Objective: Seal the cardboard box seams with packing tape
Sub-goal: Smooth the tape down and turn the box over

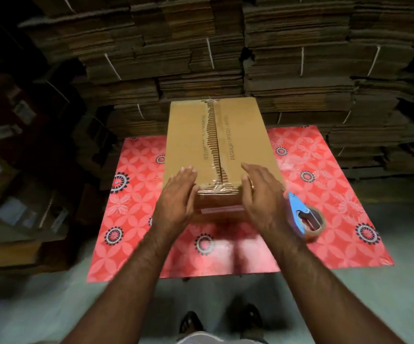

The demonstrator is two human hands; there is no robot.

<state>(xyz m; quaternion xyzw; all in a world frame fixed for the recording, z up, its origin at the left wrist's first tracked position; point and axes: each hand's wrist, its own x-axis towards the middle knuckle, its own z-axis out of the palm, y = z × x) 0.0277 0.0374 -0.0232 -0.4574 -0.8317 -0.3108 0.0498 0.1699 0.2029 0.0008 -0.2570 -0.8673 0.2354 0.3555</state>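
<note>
A closed brown cardboard box (191, 135) stands on a red patterned table. Clear tape runs along its top centre seam and folds down over the near end. My left hand (176, 194) lies flat at the box's near left corner, fingers spread. My right hand (260, 192) is flat at the near right corner, fingers apart, with its thumb on the taped near edge. Neither hand holds anything. A blue tape dispenser (305, 217) with a roll of brown tape lies on the table just right of my right wrist.
The red tablecloth (325, 170) covers the table around the box. Tall stacks of flattened cardboard (300, 58) tied with white string rise right behind the table. More boxes (14, 194) are piled at the left. My feet (220, 321) are on the grey floor below.
</note>
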